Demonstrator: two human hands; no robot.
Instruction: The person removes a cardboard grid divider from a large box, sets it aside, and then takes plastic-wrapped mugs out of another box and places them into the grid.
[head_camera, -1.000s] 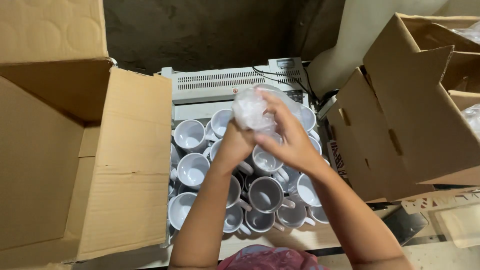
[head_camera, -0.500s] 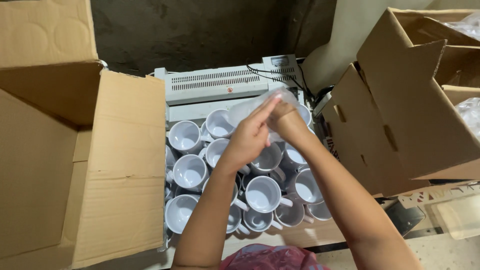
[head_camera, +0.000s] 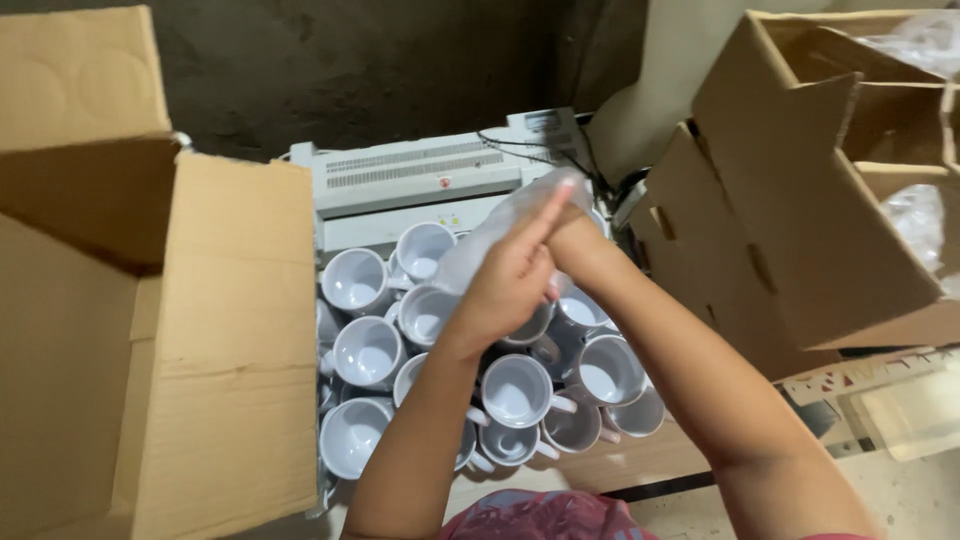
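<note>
pressing together above the cluster of white mugs (head_camera: 500, 385), the left hand (head_camera: 510, 275) and right hand (head_camera: 570, 235) hold a crumpled clear plastic wrap (head_camera: 490, 235) between them. the left hand lies flat, fingers straight and pointing up and away, with the wrap against its palm side; the right hand is mostly hidden behind it, so its grip cannot be told. the wrap hangs just above the mugs' far rows. a grey flat machine (head_camera: 420, 180) sits just beyond the mugs. an open cardboard box (head_camera: 220, 330) stands left of the mugs, and folded cardboard boxes (head_camera: 800, 220) stand to their right.
</note>
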